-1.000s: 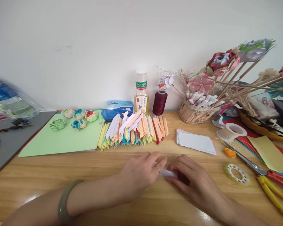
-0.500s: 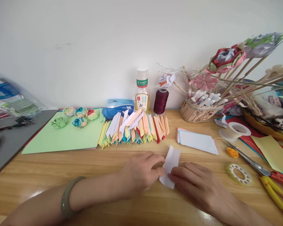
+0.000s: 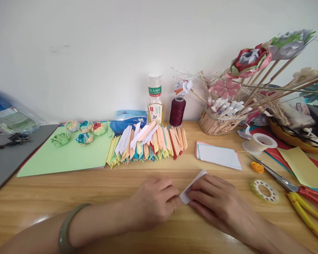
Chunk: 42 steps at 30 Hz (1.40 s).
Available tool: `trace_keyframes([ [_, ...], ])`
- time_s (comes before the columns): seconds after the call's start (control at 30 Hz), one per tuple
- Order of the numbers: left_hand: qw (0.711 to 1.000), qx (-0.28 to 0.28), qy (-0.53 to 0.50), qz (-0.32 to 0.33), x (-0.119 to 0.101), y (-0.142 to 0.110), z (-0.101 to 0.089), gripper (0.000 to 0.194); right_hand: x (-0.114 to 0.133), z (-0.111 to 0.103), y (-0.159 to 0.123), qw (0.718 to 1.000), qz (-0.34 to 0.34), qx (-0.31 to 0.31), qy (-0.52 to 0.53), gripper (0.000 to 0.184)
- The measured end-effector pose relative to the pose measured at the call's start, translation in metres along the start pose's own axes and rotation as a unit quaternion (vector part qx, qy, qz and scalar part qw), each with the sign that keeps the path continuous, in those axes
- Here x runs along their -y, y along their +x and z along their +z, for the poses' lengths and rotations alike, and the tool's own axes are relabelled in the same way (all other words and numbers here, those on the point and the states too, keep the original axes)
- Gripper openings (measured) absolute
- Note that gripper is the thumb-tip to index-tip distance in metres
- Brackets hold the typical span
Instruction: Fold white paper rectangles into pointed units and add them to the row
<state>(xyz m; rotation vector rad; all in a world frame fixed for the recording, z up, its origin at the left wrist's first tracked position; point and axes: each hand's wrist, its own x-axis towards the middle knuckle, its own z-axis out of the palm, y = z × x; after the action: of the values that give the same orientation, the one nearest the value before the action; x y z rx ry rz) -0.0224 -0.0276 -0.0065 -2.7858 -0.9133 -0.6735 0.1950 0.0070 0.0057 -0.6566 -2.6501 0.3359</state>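
Note:
A small white paper strip (image 3: 193, 186) with a fold along it lies slanted between my hands, over the tabletop. My right hand (image 3: 218, 201) grips the strip from the right, its fingers closed over the paper and hiding part of it. At the strip's lower left corner, my left hand (image 3: 156, 201) pinches the edge with curled fingers. Beyond my hands stands a dense row of folded paper pieces (image 3: 148, 143) in several colours. To its right lies a stack of white and pink paper slips (image 3: 219, 157).
Paper flowers (image 3: 60, 139) rest on green sheets (image 3: 69, 158) at left. A blue tissue pack (image 3: 128, 120), bottle (image 3: 155, 98) and maroon thread spool (image 3: 177, 113) stand behind. A basket (image 3: 219, 123), tape roll (image 3: 265, 192), scissors (image 3: 287, 183) and yellow-handled tool (image 3: 304, 213) are at right.
The white strip has been folded narrower along its length and tilted further right. My right hand has moved up over it, my left slightly left. The whole view has shifted a little.

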Motion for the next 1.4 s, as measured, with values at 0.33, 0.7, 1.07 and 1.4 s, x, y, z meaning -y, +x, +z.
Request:
trace_keyframes([
  [0.33,0.998,-0.004,-0.066,-0.001,0.003,0.002,-0.003,0.027,0.009,0.010,0.004,0.990,0.115,-0.008,0.076,0.016],
  [0.7,0.996,-0.046,-0.076,-0.016,0.002,0.005,-0.006,0.024,0.010,0.011,0.007,0.985,0.154,-0.004,0.073,0.018],
  [1.07,0.995,-0.061,-0.083,-0.014,0.000,0.005,-0.005,0.026,0.008,0.014,0.010,0.988,0.144,-0.032,0.039,0.015],
  [1.4,0.995,-0.048,-0.090,-0.006,0.003,0.005,-0.006,0.027,0.010,0.010,0.008,0.987,0.140,0.003,0.076,0.018],
])
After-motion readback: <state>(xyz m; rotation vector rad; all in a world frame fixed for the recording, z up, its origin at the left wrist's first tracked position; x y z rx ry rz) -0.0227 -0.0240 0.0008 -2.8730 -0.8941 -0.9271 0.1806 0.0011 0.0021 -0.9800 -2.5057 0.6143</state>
